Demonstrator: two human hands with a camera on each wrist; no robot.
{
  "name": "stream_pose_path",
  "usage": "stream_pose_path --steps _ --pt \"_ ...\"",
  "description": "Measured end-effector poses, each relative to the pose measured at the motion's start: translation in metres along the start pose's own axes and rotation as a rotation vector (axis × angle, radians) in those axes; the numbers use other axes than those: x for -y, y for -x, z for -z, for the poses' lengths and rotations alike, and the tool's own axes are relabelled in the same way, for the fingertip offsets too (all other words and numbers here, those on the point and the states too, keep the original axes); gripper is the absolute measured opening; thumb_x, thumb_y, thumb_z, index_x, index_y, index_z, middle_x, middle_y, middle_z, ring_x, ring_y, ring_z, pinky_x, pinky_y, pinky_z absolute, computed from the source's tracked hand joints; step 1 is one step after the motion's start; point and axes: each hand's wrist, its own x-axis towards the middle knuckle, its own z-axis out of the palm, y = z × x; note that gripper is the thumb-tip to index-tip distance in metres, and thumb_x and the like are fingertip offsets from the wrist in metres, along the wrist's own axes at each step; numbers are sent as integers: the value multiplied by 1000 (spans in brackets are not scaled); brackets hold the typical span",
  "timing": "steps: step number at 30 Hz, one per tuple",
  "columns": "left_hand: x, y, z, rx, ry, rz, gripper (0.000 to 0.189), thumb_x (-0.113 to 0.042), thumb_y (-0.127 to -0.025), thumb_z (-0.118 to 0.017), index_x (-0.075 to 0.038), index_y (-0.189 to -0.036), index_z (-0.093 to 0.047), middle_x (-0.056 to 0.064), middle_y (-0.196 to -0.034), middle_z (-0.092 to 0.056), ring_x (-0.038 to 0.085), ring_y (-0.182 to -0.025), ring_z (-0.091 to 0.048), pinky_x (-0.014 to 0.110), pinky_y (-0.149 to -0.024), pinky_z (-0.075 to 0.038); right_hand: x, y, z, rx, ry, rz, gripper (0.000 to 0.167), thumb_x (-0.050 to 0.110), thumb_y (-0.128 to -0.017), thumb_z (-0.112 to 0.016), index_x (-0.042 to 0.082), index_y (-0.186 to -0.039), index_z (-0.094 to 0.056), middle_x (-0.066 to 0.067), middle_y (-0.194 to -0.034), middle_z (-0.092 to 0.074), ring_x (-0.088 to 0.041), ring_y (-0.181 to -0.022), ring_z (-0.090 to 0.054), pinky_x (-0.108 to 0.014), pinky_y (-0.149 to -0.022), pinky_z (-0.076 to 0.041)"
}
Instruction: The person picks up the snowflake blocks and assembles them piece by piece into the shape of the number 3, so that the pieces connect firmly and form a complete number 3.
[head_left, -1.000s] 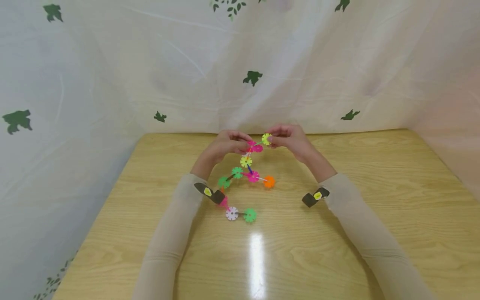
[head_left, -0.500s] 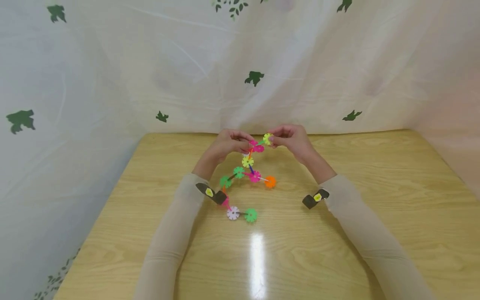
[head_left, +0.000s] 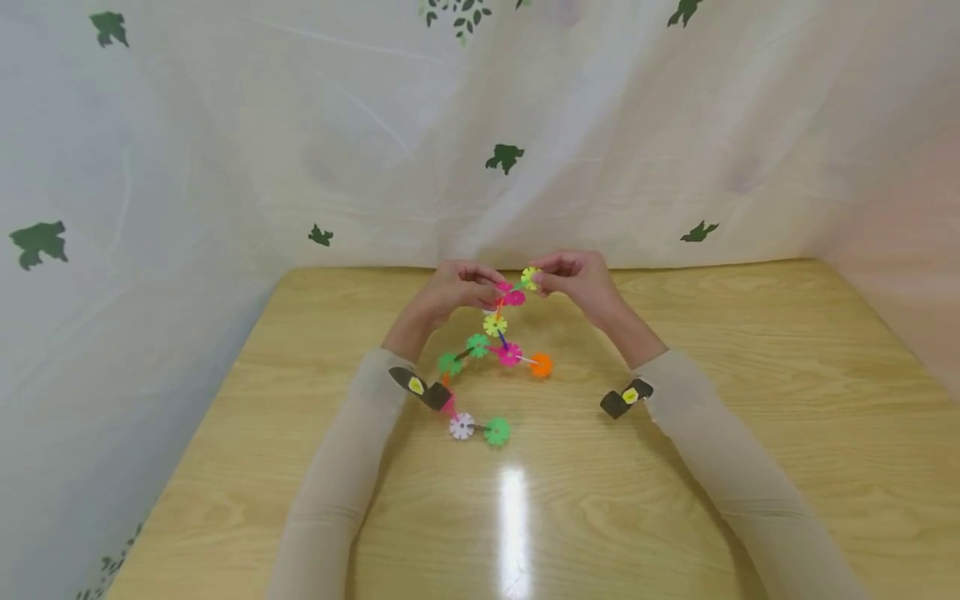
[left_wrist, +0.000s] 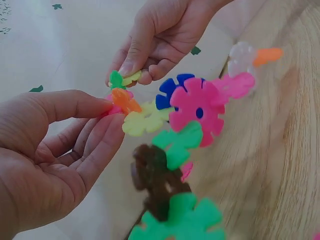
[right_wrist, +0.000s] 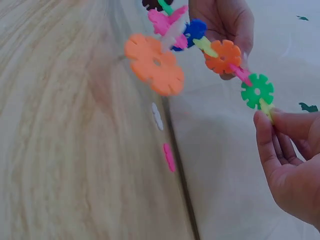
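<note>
A chain of notched plastic snowflake discs hangs between and below the two hands, low over the table. My left hand pinches a pink disc by its edge, between thumb and fingers. With thumb and fingers, my right hand pinches the yellow disc at the chain's upper end. A green disc joins that yellow one to the pink. Further down come an orange disc, a blue disc, a brown disc and another orange disc. The left sleeve hides part of the chain.
The wooden table has its far edge just beyond the hands. A patterned cloth hangs behind it. Near that edge, a loose white disc and a pink disc show in the right wrist view.
Both hands keep the same holds. The right hand and the yellow disc have shifted very slightly left; the rest of the chain stays nearly in place.
</note>
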Motion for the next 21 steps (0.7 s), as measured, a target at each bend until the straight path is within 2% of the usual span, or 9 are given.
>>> stream_pose_path --steps 4,10,13,17,21 --pt "2 -1 0 18 16 26 22 3 -93 -67 10 -114 -66 6 -91 -72 19 -78 -72 58 -98 -55 -4 -2 -2 -42 -40 -23 33 -6 -92 -69 -23 -119 -60 5 -81 -75 -9 -67 -68 -21 -68 -61" --pt "4 -4 0 74 -19 54 24 3 -90 -70 8 -113 -67 7 -95 -72 17 -82 -73 46 -92 -61 -5 -3 -2 -74 -45 -41 30 -3 -91 -72 -20 -114 -63 2 -81 -75 -11 -67 -70 -24 -68 -62" --pt "4 -4 -1 101 -44 65 27 0 -91 -68 6 -117 -66 7 -99 -72 16 -85 -72 47 -94 -60 -4 -3 -2 -57 -34 -45 25 -3 -90 -73 -17 -109 -66 -5 -85 -76 -14 -68 -70 -27 -69 -63" --pt "3 -5 -3 75 -50 62 32 -8 -94 -67 1 -124 -64 9 -108 -72 16 -91 -70 50 -98 -58 -3 -3 -2 0 -4 -49 24 -2 -90 -73 -16 -109 -66 -5 -86 -77 -13 -69 -70 -28 -71 -63" --pt "1 -6 -6 41 -48 69 33 -14 -95 -69 -2 -125 -65 6 -109 -73 15 -94 -69 39 -91 -59 -1 -4 -3 48 41 -65 27 0 -92 -72 -17 -112 -66 3 -85 -76 -12 -70 -70 -27 -72 -63"
